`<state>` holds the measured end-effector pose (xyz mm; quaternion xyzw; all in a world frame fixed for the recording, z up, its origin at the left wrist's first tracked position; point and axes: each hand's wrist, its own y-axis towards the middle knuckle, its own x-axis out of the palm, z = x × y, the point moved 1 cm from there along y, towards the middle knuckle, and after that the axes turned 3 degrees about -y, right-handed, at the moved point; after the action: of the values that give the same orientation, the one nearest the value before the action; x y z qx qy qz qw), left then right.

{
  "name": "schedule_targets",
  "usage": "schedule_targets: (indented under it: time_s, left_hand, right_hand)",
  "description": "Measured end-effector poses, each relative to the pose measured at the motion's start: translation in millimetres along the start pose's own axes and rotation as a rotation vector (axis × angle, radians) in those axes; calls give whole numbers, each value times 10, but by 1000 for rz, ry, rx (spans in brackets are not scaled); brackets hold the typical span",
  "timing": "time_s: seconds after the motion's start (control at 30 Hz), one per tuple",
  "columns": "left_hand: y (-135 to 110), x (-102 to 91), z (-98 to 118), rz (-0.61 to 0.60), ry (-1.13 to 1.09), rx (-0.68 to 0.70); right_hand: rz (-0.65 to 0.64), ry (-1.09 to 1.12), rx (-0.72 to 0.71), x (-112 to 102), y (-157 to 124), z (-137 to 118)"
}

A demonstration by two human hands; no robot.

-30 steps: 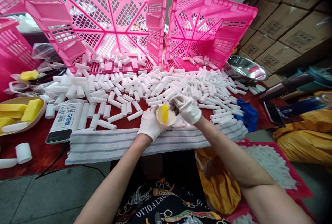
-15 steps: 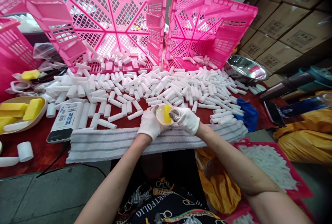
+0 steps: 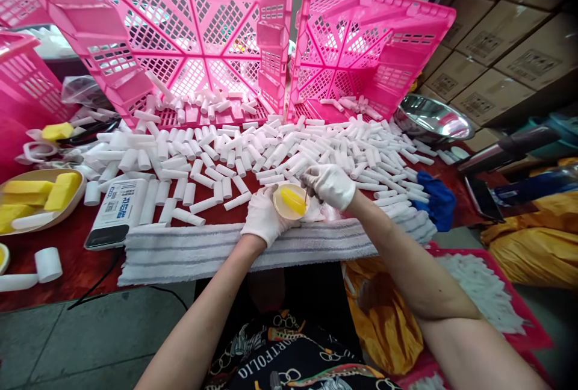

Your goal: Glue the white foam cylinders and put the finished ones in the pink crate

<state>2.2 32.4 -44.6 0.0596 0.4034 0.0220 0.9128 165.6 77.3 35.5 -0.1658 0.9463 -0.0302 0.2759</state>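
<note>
A small round cream-coloured dish (image 3: 291, 201) is seen at the table's near edge, and a yellow piece (image 3: 293, 199) is laid aslant inside it, bright against the pale inner wall. The dish is cupped from the left and below by the gloved left hand (image 3: 264, 216), its fingers curled and closed on the rim and underside. Over the dish's right rim the gloved right hand (image 3: 331, 185) is held, its fingertips pinched together on a thin stick (image 3: 306, 195), whose lower end is pointed down at the yellow piece; whether they touch cannot be told. Dish and hands are placed just above a folded white striped towel (image 3: 189, 248). Behind them a wide heap of white tubes (image 3: 253, 149) is spread across the red table (image 3: 67, 257), up to two tipped pink crates (image 3: 189, 29).
</note>
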Motion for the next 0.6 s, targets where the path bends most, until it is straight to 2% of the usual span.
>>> schedule_targets:
  time_s: [0.17, 0.3, 0.4, 0.53, 0.6]
  left_hand:
    - [18, 12, -1, -19, -6, -36]
    - [11, 0, 28, -23, 1, -39]
    - [-4, -18, 44, -20, 3, -41]
    - [-22, -42, 48, -25, -19, -21]
    - [-28, -53, 50, -20, -28, -9]
  right_hand:
    - [81, -130, -97, 253, -129, 115]
    - [73, -380, -240, 428, -184, 94]
    - [60, -454, -315, 385, -252, 136]
    - [132, -382, -478, 261, -479, 348]
    - [139, -337, -487, 263, -636, 494]
